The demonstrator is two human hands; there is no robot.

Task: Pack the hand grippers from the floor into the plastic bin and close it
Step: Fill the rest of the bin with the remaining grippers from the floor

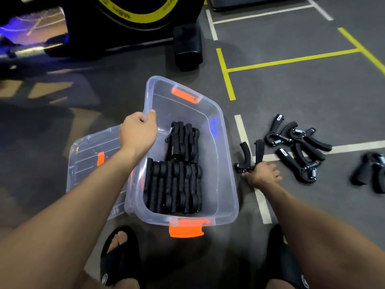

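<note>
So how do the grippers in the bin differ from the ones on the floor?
The grippers in the bin stand packed side by side in neat rows; the floor grippers lie scattered and overlapping. The bin ones show only handles; the floor ones show springs too. Both are black.

Bare forearms, no sleeves showing; black slide sandals (118,261) bearing what seems a small round logo.

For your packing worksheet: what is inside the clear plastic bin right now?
Inside the plastic bin lie two rows of black hand grippers, packed side by side, a longer near row and a shorter far row. Whether anything lies beneath them cannot be seen. The rest of the bin's floor is bare.
</note>
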